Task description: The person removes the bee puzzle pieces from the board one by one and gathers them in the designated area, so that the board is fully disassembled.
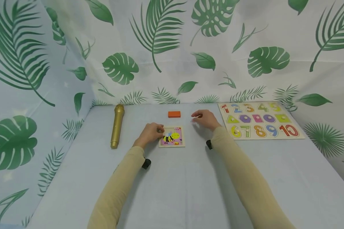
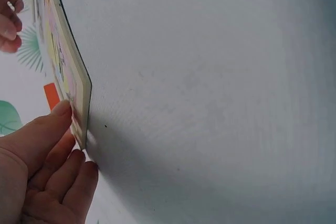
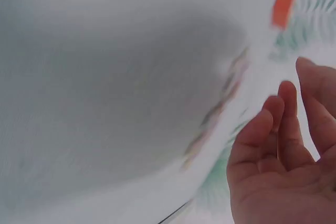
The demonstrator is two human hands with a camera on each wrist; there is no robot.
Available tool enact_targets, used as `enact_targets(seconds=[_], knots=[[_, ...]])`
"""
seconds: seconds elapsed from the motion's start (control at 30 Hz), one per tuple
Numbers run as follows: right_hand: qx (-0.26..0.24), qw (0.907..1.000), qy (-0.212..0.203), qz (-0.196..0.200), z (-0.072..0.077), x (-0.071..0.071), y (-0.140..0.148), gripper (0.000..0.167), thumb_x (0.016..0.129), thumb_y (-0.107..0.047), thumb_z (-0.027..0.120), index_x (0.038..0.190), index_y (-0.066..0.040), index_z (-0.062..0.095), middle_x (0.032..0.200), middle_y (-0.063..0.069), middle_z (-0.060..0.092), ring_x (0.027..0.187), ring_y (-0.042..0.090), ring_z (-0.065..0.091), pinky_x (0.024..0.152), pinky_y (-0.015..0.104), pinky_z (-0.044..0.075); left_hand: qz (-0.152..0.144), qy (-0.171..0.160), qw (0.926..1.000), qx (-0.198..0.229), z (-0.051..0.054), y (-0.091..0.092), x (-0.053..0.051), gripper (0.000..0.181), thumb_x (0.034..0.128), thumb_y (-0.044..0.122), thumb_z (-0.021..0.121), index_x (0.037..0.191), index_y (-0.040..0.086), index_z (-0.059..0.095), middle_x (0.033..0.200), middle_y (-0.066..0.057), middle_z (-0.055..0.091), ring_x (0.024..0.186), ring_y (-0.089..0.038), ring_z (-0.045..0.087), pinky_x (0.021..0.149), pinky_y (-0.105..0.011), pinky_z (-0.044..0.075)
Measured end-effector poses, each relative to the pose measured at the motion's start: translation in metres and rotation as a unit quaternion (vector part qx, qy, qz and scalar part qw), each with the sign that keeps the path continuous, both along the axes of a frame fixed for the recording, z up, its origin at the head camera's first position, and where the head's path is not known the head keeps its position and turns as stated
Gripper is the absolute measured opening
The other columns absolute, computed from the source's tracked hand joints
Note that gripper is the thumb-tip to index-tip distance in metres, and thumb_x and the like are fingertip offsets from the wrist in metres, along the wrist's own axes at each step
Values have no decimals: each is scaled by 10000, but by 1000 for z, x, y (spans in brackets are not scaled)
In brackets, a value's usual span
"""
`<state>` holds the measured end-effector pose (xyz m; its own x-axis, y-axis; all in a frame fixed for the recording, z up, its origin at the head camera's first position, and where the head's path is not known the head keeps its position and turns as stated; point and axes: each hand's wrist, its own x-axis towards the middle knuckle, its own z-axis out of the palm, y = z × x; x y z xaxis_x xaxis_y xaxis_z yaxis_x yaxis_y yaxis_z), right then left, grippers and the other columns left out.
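Observation:
A square bee puzzle (image 1: 172, 136) with a pale wooden frame is in front of me. My left hand (image 1: 152, 133) grips it at its left edge, the thumb (image 2: 62, 107) over the frame and the other fingers curled by the border. Whether that edge is lifted off the table is hard to tell. To the right, my right hand (image 1: 205, 119) hovers over the table with loosely bent fingers and holds nothing I can make out. Near it, the right wrist view shows a blurred multicoloured strip (image 3: 215, 114) of unclear kind. An orange block (image 1: 174, 114) lies behind the puzzle.
On the left, a gold microphone (image 1: 117, 126) lies lengthwise. A wooden number and shape board (image 1: 261, 139) occupies the far right, close to my right forearm. Leaf-patterned cloth (image 1: 166, 76) hangs behind the pale table (image 1: 172, 190) and along its sides.

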<state>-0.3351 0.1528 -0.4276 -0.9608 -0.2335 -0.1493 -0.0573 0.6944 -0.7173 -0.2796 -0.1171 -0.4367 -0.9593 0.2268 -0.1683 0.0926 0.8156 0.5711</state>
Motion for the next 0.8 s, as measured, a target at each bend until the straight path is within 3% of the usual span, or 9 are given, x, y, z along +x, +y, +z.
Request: enact_targets(seconds=[0.2, 0.37, 0.53, 0.8], knots=[[53, 9980, -137, 612, 5, 11, -31, 287, 966, -200, 616, 1224, -86, 670, 1250, 99, 606, 1086, 278, 503, 948, 416, 455, 1, -63, 10000, 49, -2, 1, -2, 295, 907, 134, 696, 1182, 27, 696, 1439, -49, 521, 1332, -262, 468, 1100, -400, 373], [-86, 9967, -362, 717, -4, 15, -46, 253, 951, -224, 643, 1175, -120, 700, 1211, 60, 626, 1060, 258, 517, 915, 388, 467, -57, -40, 10000, -11, -2, 0, -4, 305, 907, 149, 698, 1185, 25, 696, 1419, -59, 542, 1288, -264, 507, 1067, -392, 409], [-186, 9949, -560, 820, -14, 21, -55, 223, 938, -212, 663, 1132, -123, 726, 1176, 43, 653, 1069, 246, 532, 969, 400, 455, -126, -16, 9999, -6, -2, -1, -5, 311, 904, 154, 700, 1184, 18, 695, 1406, -71, 553, 1288, -271, 504, 1071, -393, 403], [49, 9953, -164, 948, -19, 23, -60, 181, 925, -153, 672, 1073, -75, 743, 1156, 77, 635, 1093, 241, 506, 1009, 414, 424, -113, 16, 9999, 96, -3, -3, -5, 309, 897, 146, 700, 1177, 14, 697, 1405, -73, 554, 1303, -270, 490, 1081, -395, 389]])
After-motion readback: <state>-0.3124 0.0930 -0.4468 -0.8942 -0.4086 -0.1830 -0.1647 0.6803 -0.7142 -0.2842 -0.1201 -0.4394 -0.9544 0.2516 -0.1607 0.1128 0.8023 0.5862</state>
